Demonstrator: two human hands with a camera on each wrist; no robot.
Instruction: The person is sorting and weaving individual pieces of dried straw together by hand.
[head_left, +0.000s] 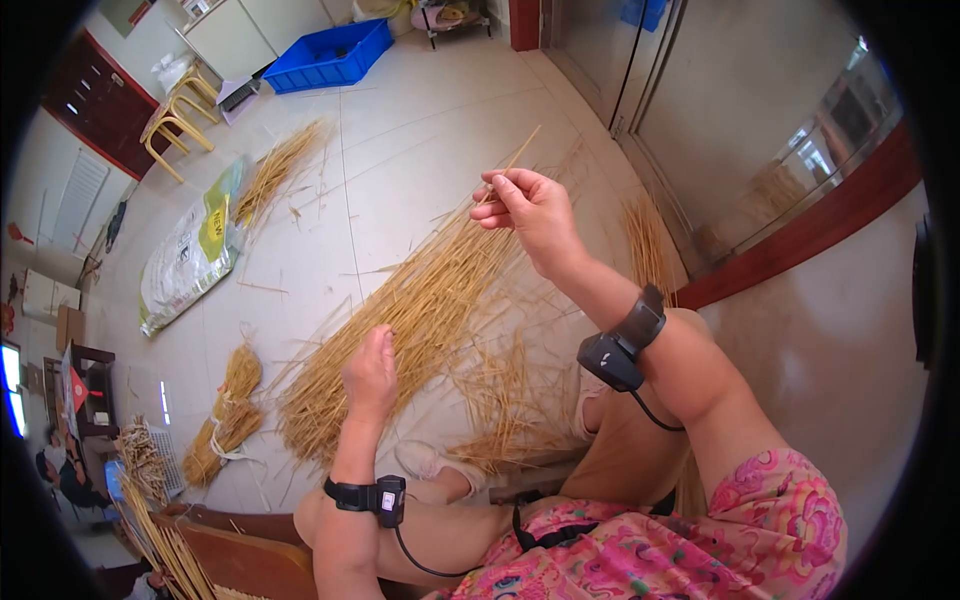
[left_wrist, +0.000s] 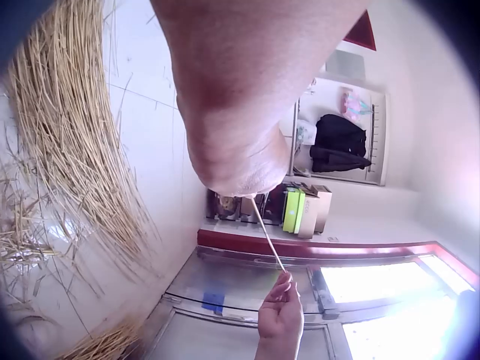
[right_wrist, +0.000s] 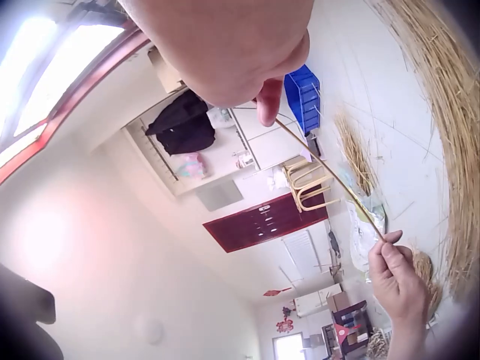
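The right hand [head_left: 535,215] and the left hand [head_left: 370,375] both pinch one thin stalk [right_wrist: 328,167], their fingertips closed; it stretches between them, above a long heap of dry straw [head_left: 400,315]. A blue plastic crate [head_left: 318,76] holds something dark, unclear. A glossy printed bag [head_left: 190,255] lies flat.

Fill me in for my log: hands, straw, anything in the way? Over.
Left hand, right hand: both pinching one straw. Straw spans the gap between them. Pile lies below; nothing visibly blocking the hands.
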